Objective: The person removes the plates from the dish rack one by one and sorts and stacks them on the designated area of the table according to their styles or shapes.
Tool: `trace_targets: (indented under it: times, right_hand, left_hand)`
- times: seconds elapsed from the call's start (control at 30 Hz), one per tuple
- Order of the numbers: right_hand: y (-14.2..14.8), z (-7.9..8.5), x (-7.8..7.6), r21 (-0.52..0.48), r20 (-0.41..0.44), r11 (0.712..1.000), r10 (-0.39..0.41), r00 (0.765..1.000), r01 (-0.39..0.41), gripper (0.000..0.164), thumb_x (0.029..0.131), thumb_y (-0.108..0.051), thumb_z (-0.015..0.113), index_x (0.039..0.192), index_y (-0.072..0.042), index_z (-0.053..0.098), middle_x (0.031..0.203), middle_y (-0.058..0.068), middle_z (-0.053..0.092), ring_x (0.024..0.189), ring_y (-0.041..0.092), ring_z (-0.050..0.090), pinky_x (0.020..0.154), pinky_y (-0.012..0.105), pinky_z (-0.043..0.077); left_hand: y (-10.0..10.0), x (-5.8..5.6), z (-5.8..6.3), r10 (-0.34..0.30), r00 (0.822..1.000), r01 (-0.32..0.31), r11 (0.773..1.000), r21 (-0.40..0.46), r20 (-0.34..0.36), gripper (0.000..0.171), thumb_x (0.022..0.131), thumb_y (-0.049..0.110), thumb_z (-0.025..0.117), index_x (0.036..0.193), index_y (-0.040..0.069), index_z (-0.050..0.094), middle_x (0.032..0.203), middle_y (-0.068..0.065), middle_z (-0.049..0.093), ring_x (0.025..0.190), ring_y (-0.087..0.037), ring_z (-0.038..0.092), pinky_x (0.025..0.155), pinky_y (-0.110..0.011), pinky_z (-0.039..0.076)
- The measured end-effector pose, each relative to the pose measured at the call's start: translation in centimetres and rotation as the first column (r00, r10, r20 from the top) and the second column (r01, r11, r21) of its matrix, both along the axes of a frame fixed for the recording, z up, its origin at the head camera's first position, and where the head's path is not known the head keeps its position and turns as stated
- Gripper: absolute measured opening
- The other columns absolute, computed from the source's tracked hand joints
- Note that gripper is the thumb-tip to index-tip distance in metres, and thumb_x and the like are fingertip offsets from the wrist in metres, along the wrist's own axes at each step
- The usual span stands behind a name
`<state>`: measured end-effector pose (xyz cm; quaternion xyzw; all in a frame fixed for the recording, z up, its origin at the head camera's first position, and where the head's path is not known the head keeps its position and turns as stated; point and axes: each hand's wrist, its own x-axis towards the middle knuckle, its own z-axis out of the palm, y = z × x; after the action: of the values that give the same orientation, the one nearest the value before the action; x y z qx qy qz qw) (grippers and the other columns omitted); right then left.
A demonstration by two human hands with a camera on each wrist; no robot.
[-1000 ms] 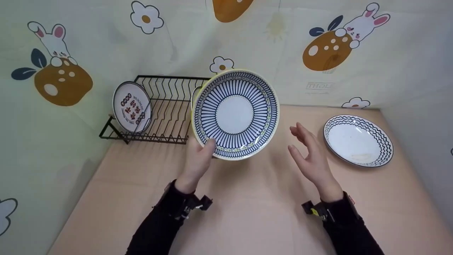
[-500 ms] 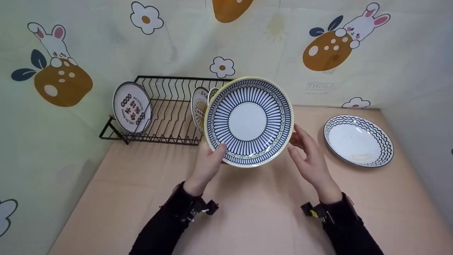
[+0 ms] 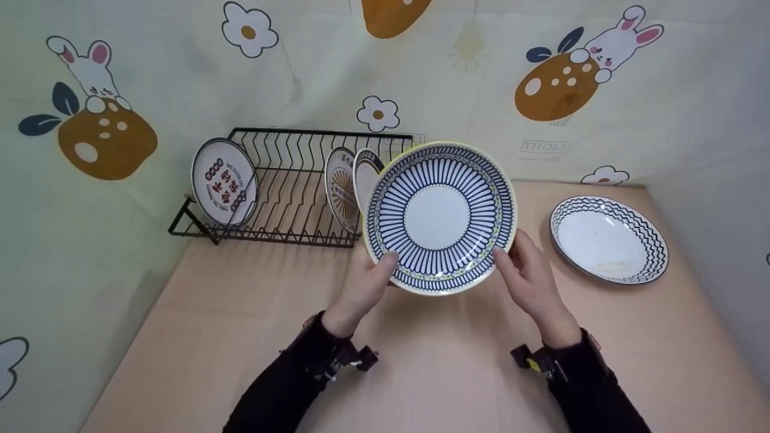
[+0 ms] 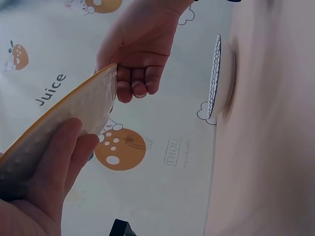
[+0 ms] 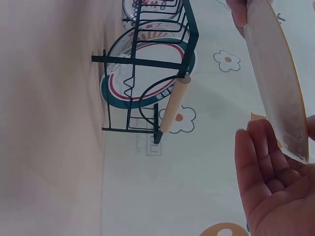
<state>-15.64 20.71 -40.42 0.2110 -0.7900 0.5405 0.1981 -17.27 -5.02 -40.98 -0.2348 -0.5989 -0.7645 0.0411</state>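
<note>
A round plate point(image 3: 437, 216) with a blue-and-white petal pattern and a yellow rim is held up over the table, its face towards the head camera. My left hand point(image 3: 361, 291) grips its lower left edge, thumb on the face and fingers behind; the left wrist view shows those fingers against the plate's pale underside point(image 4: 83, 105). On the lower right edge, my right hand point(image 3: 534, 291) pinches the rim, its thumb on the face. In the right wrist view the fingers of my right hand point(image 5: 275, 182) lie behind the plate.
A black wire dish rack point(image 3: 289, 234) stands at the back left. It holds a plate with red lettering point(image 3: 225, 182), a sunburst-patterned plate point(image 3: 343, 189) and a dark-rimmed plate point(image 3: 367, 174). An oval dish with a wavy border point(image 3: 607, 237) sits at the right.
My left hand has carried the petal-patterned plate right and down, away from the rack, uncovering plates there. My right hand, apart from it a second ago, now holds its right edge.
</note>
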Motion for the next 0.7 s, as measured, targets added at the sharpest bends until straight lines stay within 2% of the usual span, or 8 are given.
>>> trace_targets:
  times: [0.1,0.2,0.4,0.7]
  right_hand:
    - [0.5,-1.2,-0.6,-0.018,0.020,1.000,0.002,1.000,-0.001,0.036,0.096,0.012,0.048,0.132,0.014,0.049,0.108,0.021,0.066,0.086,0.009,0.062,0.072,0.017,0.053]
    - [0.7,-1.6,-0.7,-0.037,0.027,0.999,0.008,1.000,-0.007,0.034,0.099,0.009,0.047,0.133,0.013,0.049,0.105,0.018,0.067,0.082,0.010,0.062,0.069,0.018,0.053]
    - [0.7,-1.5,-0.4,-0.086,0.030,0.996,0.005,1.000,-0.003,0.029,0.101,0.004,0.044,0.128,0.013,0.049,0.090,0.016,0.064,0.066,0.010,0.058,0.054,0.020,0.049]
    - [0.6,-1.3,-0.1,-0.189,0.088,0.981,-0.018,0.996,0.034,0.027,0.102,0.001,0.042,0.125,0.012,0.050,0.084,0.023,0.067,0.053,0.018,0.065,0.042,0.029,0.053]
  left_hand:
    - [0.2,0.0,-0.3,-0.004,1.000,0.004,1.000,0.004,0.005,0.064,0.089,-0.012,0.043,0.150,-0.005,0.027,0.134,-0.025,0.052,0.113,-0.035,0.061,0.093,-0.043,0.053]
    - [0.5,0.0,-0.4,0.003,1.000,-0.003,1.000,-0.001,0.009,0.064,0.088,-0.012,0.043,0.150,-0.006,0.028,0.134,-0.026,0.052,0.113,-0.035,0.062,0.093,-0.043,0.053]
    - [1.0,0.2,-0.6,0.005,1.000,-0.005,1.000,0.004,0.015,0.066,0.087,-0.013,0.043,0.150,-0.005,0.027,0.136,-0.025,0.051,0.114,-0.034,0.061,0.094,-0.042,0.053]
    - [1.5,0.3,-0.6,-0.038,0.999,0.038,0.999,-0.003,0.017,0.068,0.088,-0.013,0.044,0.152,-0.004,0.024,0.138,-0.026,0.050,0.114,-0.036,0.061,0.092,-0.043,0.053]
